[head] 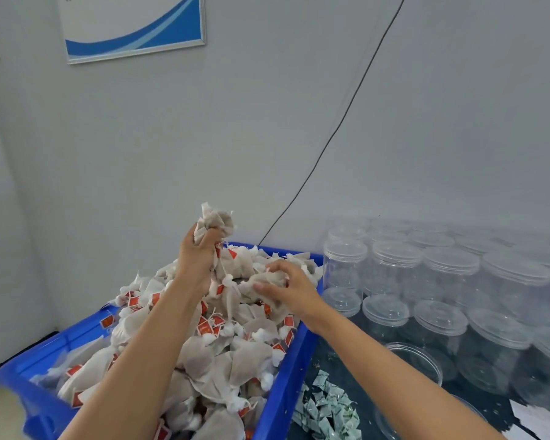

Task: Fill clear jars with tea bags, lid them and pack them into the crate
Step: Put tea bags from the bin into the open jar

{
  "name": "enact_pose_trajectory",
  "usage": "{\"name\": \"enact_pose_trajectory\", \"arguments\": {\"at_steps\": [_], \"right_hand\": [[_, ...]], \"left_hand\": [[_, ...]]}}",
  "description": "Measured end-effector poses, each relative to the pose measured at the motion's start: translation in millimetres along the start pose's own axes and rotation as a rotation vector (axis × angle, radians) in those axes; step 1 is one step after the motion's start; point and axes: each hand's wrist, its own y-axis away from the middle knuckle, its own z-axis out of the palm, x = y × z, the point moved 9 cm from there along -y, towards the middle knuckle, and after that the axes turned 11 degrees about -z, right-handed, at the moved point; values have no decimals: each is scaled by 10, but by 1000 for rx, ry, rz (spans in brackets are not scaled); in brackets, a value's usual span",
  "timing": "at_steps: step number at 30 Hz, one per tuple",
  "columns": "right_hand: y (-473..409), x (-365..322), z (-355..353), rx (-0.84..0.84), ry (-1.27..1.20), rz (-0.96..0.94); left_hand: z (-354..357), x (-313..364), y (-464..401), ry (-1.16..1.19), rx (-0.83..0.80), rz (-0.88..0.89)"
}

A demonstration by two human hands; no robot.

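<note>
Tea bags are being gathered for jar filling, by judgement the first step of the task. In the blue bin (286, 389) at the left, a heap of tea bags (204, 354) too numerous to count is lying. A bunch of tea bags (213, 222) is being gripped above the heap by the left hand (197, 258), fingers curled tight around it. Just beside it, more bags are being touched by the right hand (288, 285), fingers spread and relaxed. Next, the bunch is probably being carried to the open jar (423, 360) nearest the bin; tangled strings could be dragging extras. To the right, over a dozen lidded clear jars (451, 268) are being stored on the bench (340, 369).
</note>
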Motion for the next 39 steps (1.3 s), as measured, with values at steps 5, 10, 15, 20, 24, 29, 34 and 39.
{"name": "enact_pose_trajectory", "arguments": {"at_steps": [5,10,15,20,24,29,34,39], "right_hand": [[-47,-59,516,-126,3,-42],[-94,-57,592,-56,6,-98],[-137,7,354,68,-47,-13],[-141,-7,165,148,-473,143],[-235,-281,-47,143,-577,69],[-201,-655,-335,114,-440,-64],[162,-786,-792,147,163,-186],[582,-592,-1244,121,398,-133]], "left_hand": [[205,-145,22,204,-106,-120],[207,-283,35,260,-129,-216],[118,-223,70,204,-138,-153],[-27,-281,75,225,-11,-211],[66,-423,206,386,11,-363],[717,-381,481,378,-208,-435],[1338,-539,821,292,-301,-502],[1863,-918,1222,150,-432,-525]]}}
